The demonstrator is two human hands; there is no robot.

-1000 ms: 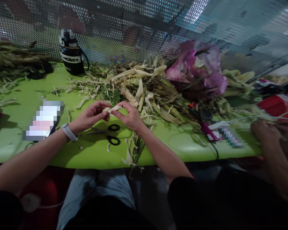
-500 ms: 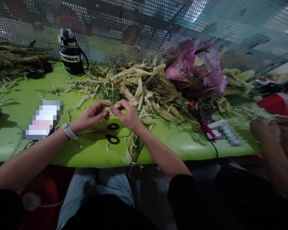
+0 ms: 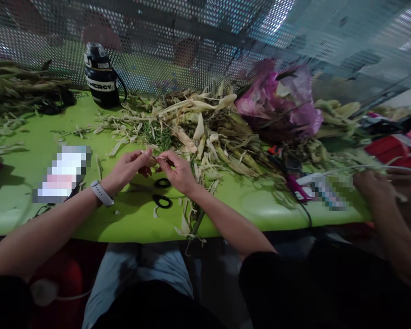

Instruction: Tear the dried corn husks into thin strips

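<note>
The left hand and right hand, both nearly closed, pinch a thin pale husk strip. Black-handled scissors lie nearer.

On the white band across the tall, round black bottle with a clear lid, the word "ENERGY" can be read. The smaller marks are too tiny to be read.

Black sleeves, lower left corner and lower right of centre, ending well short of wrists. Black top, bottom centre. Pale, slim band, left wrist. Light-blue jeans, lower centre-left.
</note>
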